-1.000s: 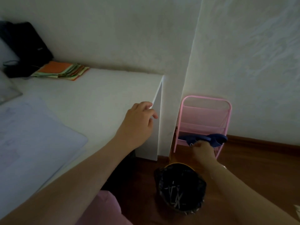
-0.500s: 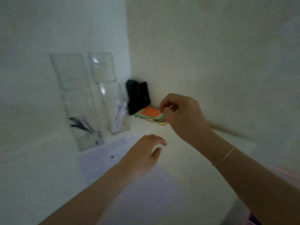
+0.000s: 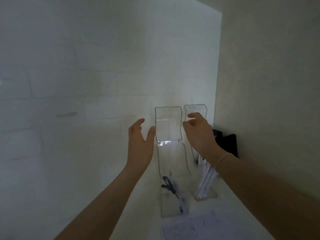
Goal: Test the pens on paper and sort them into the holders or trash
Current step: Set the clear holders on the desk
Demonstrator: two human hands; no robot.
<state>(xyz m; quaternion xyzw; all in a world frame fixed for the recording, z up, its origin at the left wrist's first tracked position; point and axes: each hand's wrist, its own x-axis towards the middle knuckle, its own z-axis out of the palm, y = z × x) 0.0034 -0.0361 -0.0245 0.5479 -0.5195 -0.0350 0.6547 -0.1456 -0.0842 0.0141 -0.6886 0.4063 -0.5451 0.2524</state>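
Note:
Two tall clear acrylic holders stand against the wall. The left holder (image 3: 168, 125) has dark pens (image 3: 171, 187) lying in its lower pocket. In the right holder (image 3: 196, 109) stand several white pens (image 3: 207, 177). My left hand (image 3: 140, 144) is raised beside the left holder's upper left edge, fingers spread, thumb near or touching that edge. My right hand (image 3: 199, 131) hovers between the two holders' tops with loosely curved fingers and holds nothing. A sheet of paper (image 3: 195, 226) with ink scribbles lies on the desk below the holders.
A black object (image 3: 226, 144) leans in the corner right of the holders. White walls close in on the left and right. The white desk surface (image 3: 230, 201) runs along the right wall.
The view swung from the trash bin on the floor up to the holders. Both hands rose from desk height to the holders' tops. The right hand's fingers have loosened.

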